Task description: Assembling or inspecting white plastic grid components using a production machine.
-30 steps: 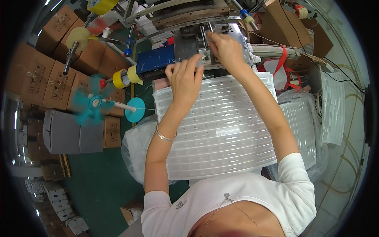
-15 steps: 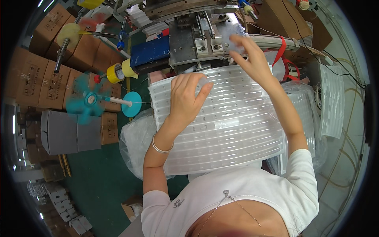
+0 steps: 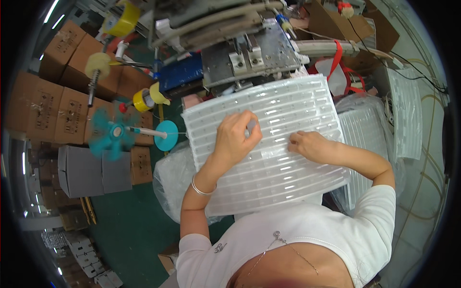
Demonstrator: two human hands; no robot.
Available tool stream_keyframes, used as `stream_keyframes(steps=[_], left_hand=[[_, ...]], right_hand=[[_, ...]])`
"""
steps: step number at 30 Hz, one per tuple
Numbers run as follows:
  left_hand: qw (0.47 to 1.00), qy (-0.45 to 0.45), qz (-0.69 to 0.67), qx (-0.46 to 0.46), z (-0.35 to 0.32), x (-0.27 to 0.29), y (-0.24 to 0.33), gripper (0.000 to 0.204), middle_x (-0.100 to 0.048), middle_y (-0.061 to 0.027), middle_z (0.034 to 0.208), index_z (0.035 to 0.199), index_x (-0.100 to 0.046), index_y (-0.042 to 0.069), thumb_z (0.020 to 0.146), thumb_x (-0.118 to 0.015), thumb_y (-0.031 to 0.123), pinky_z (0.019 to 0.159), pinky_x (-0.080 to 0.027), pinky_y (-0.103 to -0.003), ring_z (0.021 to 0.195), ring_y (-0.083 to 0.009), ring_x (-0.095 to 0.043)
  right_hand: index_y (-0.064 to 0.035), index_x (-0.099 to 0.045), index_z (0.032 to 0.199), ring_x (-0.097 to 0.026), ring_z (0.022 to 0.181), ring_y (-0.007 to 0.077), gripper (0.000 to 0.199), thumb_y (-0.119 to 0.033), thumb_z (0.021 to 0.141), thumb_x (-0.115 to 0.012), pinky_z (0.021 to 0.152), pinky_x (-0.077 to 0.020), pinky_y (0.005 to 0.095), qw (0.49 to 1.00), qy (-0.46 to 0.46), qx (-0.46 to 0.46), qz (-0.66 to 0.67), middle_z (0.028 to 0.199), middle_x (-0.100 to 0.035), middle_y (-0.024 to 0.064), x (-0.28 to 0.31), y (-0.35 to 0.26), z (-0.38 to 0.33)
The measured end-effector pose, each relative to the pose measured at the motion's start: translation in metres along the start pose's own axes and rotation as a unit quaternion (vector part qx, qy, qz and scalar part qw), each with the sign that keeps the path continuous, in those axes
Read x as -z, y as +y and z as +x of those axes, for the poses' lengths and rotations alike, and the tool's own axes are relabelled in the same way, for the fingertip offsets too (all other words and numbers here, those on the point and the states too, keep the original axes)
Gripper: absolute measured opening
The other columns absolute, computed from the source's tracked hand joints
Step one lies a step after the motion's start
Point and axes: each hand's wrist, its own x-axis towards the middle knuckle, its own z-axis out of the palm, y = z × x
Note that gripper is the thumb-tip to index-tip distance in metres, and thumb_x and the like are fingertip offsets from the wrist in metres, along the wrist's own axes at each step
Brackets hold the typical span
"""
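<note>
A wide, translucent white plastic tray (image 3: 269,192) with many ribbed rows lies in front of me, holding small clear pieces along its rows. Over its middle, my left hand (image 3: 235,139) is closed, thumb and forefinger pinching a small clear plastic piece (image 3: 250,126). To the right, my right hand (image 3: 314,148) reaches down to one of the rows with its fingertips bent together; whatever they grip is hidden. Beyond the tray's far edge stands a machine with a flat metal plate (image 3: 273,53), on which two small metal blocks (image 3: 246,61) are mounted.
A teal fan (image 3: 115,130) spins at the left, near stacked cartons (image 3: 43,108) and grey boxes (image 3: 84,170). Yellow tape rolls (image 3: 143,100) hang by the machine. Bagged trays (image 3: 367,139) stand at the right, with a red strap (image 3: 337,60) and hoses behind.
My right hand has come back from the machine's plate to the tray. My left hand has shifted slightly nearer, still pinching the clear piece. The machine's upper part looks smeared by motion.
</note>
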Motion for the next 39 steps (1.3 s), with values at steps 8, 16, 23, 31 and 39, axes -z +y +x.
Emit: stream_keyframes(steps=[8, 16, 23, 31, 39], left_hand=[[0.995, 0.005, -0.065, 0.074, -0.002, 0.009, 0.015, 0.007, -0.052, -0.0111, 0.064, 0.08, -0.052, 0.003, 0.076, -0.056, 0.008, 0.055, -0.042, -0.036, 0.057, -0.026, -0.052], [0.993, -0.007, -0.088, 0.076, -0.002, 0.01, -0.009, 0.006, -0.056, -0.0124, 0.079, 0.082, -0.052, 0.002, 0.077, -0.05, 0.005, 0.069, -0.044, -0.036, 0.075, -0.0275, -0.055], [0.996, 0.031, 0.039, 0.08, 0.006, 0.014, -0.021, 0.014, -0.057, -0.0131, 0.089, 0.091, -0.055, 0.001, 0.078, -0.05, 0.005, 0.073, -0.045, -0.038, 0.082, -0.0301, -0.056], [0.944, 0.157, 0.29, -0.01, 0.092, 0.014, -0.05, 0.033, -0.059, -0.0141, 0.096, 0.11, -0.06, 0.011, 0.084, -0.061, 0.031, 0.067, -0.049, -0.042, 0.083, -0.031, -0.06], [0.955, 0.126, 0.265, -0.046, 0.111, 0.013, -0.043, 0.025, -0.063, -0.0121, 0.094, 0.104, -0.064, 0.012, 0.082, -0.065, 0.024, 0.06, -0.05, -0.036, 0.072, -0.026, -0.064]], right_hand=[[-0.0035, -0.051, 0.089, -0.055, 0.074, 0.0202, 0.022, -0.008, 0.07, -0.061, 0.063, -0.0468, 0.0306, 0.926, 0.244, -0.136, 0.254, 0.087, -0.052, 0.0071, 0.074, 0.03, 0.046], [-0.0021, -0.052, 0.093, -0.06, 0.078, 0.0259, 0.016, -0.01, 0.081, -0.058, 0.064, -0.0467, 0.0334, 0.873, 0.297, -0.191, 0.337, 0.092, -0.062, 0.0104, 0.08, 0.051, 0.073], [-0.0038, -0.058, 0.113, -0.055, 0.107, 0.0173, 0.025, -0.006, 0.088, -0.053, 0.075, -0.0484, 0.0241, 0.862, 0.354, -0.152, 0.329, 0.12, -0.055, 0.0071, 0.07, 0.063, 0.076], [-0.0032, -0.058, 0.115, -0.059, 0.1, 0.0169, 0.028, -0.004, 0.087, -0.057, 0.078, -0.0494, 0.0254, 0.838, 0.416, -0.158, 0.315, 0.117, -0.059, 0.0081, 0.078, 0.067, 0.087], [-0.0054, -0.06, 0.103, -0.064, 0.081, 0.0252, 0.022, -0.012, 0.082, -0.065, 0.068, -0.0526, 0.0318, 0.824, 0.545, -0.13, 0.08, 0.096, -0.064, 0.0095, 0.097, 0.072, 0.147]])
